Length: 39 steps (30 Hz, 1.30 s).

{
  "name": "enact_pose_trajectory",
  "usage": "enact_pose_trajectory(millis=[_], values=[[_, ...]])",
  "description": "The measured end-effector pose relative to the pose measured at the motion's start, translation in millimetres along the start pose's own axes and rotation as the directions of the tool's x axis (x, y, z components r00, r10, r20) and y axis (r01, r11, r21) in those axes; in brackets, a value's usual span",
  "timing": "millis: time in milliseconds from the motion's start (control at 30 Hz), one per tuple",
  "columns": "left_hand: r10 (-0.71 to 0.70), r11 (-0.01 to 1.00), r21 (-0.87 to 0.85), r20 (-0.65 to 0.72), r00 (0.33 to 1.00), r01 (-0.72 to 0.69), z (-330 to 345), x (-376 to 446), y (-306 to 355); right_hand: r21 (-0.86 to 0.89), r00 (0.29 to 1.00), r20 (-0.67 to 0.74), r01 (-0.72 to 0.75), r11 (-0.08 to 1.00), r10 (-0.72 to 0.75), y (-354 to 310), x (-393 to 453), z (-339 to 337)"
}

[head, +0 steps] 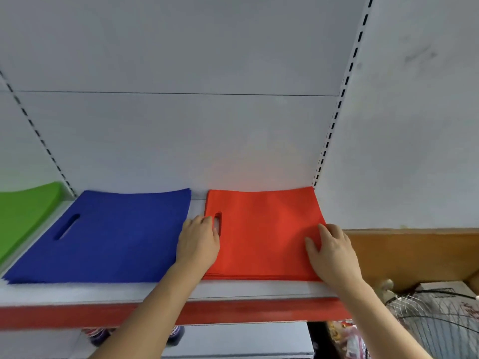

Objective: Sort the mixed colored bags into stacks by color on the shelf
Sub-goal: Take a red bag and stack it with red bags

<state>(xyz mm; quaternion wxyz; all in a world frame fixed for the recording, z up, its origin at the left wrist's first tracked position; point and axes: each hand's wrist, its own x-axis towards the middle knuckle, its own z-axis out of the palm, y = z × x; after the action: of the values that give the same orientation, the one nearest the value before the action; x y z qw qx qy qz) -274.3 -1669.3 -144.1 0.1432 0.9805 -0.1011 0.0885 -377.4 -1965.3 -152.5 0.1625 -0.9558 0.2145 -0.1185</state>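
The red bag stack (261, 234) lies on the shelf (233, 291), right of the blue stack (108, 237). The left hand (198, 240) presses its left edge with fingers straight beside the handle slot; the right hand (333, 252) rests flat on its right edge, fingers spread.

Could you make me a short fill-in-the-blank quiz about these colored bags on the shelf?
1. Both hands rest on the ____ stack.
2. The blue stack lies between the red stack and the ____ one.
3. The left hand rests by the red stack's cut-out ____.

Missing words: red; green; handle
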Motion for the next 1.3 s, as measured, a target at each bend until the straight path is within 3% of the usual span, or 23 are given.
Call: enact_pose_trajectory(millis=[233, 367, 500, 733, 967, 1300], values=[[-0.023, 1.0, 0.022, 0.02, 1.0, 0.023, -3, -1, 2, -0.15, 0.998, 0.065, 0.036, 0.988, -0.026, -4, 2, -5], [-0.041, 0.998, 0.041, -0.042, 0.998, 0.043, -17, -7, 0, -0.201, 0.996, -0.004, 0.085, 0.976, -0.087, -14, 3, -8], [-0.071, 0.992, 0.096, -0.113, 0.991, 0.082, -35, -28, -16, -0.121, 0.964, -0.097, 0.235, 0.964, -0.247, -49, -7, 2], [-0.191, 0.966, 0.14, -0.167, 0.967, 0.215, -78, -72, -92, -0.004, 0.84, -0.151, 0.527, 0.85, -0.522, -163, -52, 23], [-0.27, 0.945, 0.127, -0.224, 0.936, 0.303, -145, -132, -209, -0.033, 0.766, -0.034, 0.641, 0.767, -0.642, -309, -121, 44], [-0.488, 0.833, 0.111, -0.313, 0.815, 0.542, -215, -249, -398, 0.112, 0.566, 0.047, 0.816, 0.567, -0.823, -515, -250, 107]])
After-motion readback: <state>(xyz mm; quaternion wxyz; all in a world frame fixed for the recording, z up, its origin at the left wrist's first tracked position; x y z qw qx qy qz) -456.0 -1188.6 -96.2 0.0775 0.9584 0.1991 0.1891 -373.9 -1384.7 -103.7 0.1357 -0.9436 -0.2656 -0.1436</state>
